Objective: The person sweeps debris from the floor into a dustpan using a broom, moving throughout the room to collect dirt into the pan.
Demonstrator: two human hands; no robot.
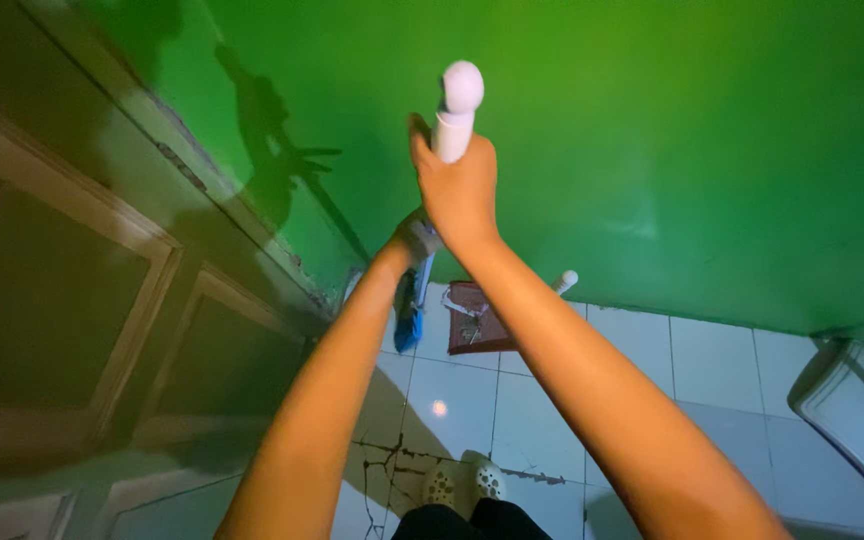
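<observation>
Right hand (460, 192) raised in front of the green wall (652, 130), fingers clamped round a white handle (457, 110) just under its rounded top end. Left hand (414, 238) sits lower and a little left on the same shaft, also closed on it, touching the right wrist. Hands close together, one above the other. Below the left hand the shaft runs down to a blue head (409, 318), possibly a mop or brush; view too dim to be sure. On the white tiled floor (712, 370) near the wall: a dark red mat (474, 322). Panelled door (72, 300) at left. White fixture (852, 400) far right. Pale clogs (464, 484) at near edge.
</observation>
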